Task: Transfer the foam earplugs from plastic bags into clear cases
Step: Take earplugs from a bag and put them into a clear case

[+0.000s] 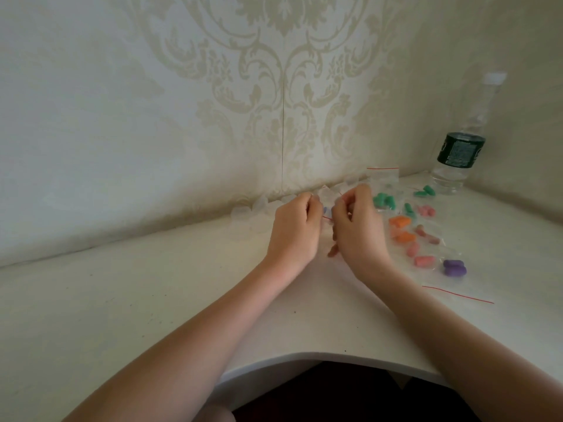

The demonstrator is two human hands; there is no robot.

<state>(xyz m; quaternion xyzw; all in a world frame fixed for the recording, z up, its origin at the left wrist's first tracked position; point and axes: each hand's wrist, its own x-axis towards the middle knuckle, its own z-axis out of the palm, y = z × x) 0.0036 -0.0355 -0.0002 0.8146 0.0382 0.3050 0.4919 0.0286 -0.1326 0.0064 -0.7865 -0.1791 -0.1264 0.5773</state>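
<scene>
Down near the person, the white table (152, 300) curved in. A little farther out, the left hand (294, 231) and the right hand (358, 231) were close together, fingers curled, pinching a small clear bag (327, 210) with a red strip and something purple inside. Just right of them lay more bags with purple earplugs (454, 267), orange earplugs (399, 222) and green earplugs (384, 201). Farther back, clear cases (253, 211) sat along the wall, and a water bottle (460, 147) stood in the corner.
</scene>
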